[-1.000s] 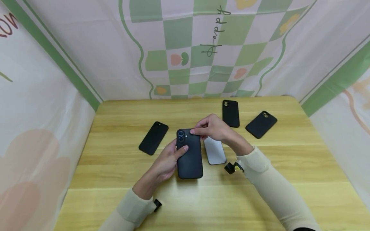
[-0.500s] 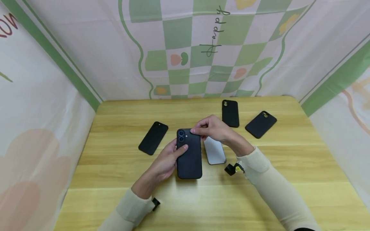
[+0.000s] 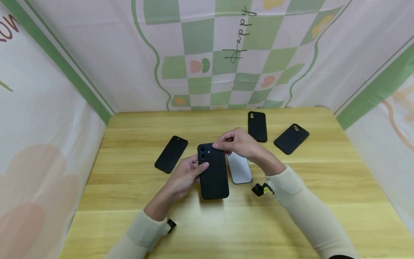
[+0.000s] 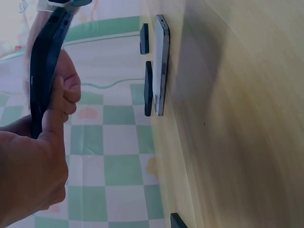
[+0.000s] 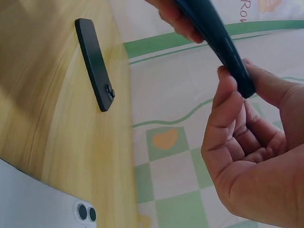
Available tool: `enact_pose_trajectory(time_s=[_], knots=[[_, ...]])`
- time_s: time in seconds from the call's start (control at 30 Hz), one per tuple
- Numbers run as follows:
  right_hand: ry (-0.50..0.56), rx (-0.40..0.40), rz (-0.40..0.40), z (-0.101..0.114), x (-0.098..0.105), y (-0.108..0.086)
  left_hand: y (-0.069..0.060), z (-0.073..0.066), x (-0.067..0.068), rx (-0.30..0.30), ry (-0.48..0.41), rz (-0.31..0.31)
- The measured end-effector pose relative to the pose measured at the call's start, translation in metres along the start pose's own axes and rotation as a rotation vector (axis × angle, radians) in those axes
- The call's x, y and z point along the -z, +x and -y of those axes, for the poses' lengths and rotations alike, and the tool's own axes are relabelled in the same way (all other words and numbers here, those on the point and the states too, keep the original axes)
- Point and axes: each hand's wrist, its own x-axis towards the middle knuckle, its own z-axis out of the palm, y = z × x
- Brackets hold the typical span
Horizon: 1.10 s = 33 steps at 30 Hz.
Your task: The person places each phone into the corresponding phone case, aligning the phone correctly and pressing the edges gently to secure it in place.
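Note:
A black-cased phone (image 3: 214,174) is held above the table, its back with two camera lenses facing up. My left hand (image 3: 185,177) grips its left edge, thumb on the back and fingers going underneath. At the top right corner, my right hand (image 3: 238,144) pinches it between thumb and fingers; the right wrist view shows this pinch on the dark phone (image 5: 223,42). Under and beside the right hand lies a white phone (image 3: 240,169), partly covered in the head view. In the right wrist view, this white phone (image 5: 38,199) shows two lenses.
Two black phone cases, one (image 3: 257,126) at the back edge and one (image 3: 291,139) farther right, lie on the wooden table (image 3: 129,201). A black phone-shaped piece (image 3: 171,154) lies to the left. Printed cloth (image 3: 194,86) hangs behind the table and at both sides.
The lower end of the cased phone has swung slightly to the right. My left hand has shifted a little left along its edge, showing more fingers. The right hand keeps its pinch.

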Motion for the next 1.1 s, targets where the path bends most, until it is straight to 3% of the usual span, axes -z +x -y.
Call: enact_pose_trajectory(time_s=[0.17,0.4,0.8,1.1], knots=[[0.024,-0.002,-0.042,0.001,-0.005,-0.001,-0.001,0.000,-0.002,-0.038,-0.008,-0.042],[0.035,-0.009,-0.072,0.006,-0.013,-0.007,-0.002,-0.002,-0.001,-0.075,0.006,-0.170],[0.061,-0.037,-0.118,0.004,-0.019,-0.015,0.001,0.000,-0.002,-0.090,-0.029,-0.211],[0.063,-0.057,-0.120,0.001,-0.024,-0.021,0.002,-0.006,-0.005,-0.126,-0.070,-0.277]])
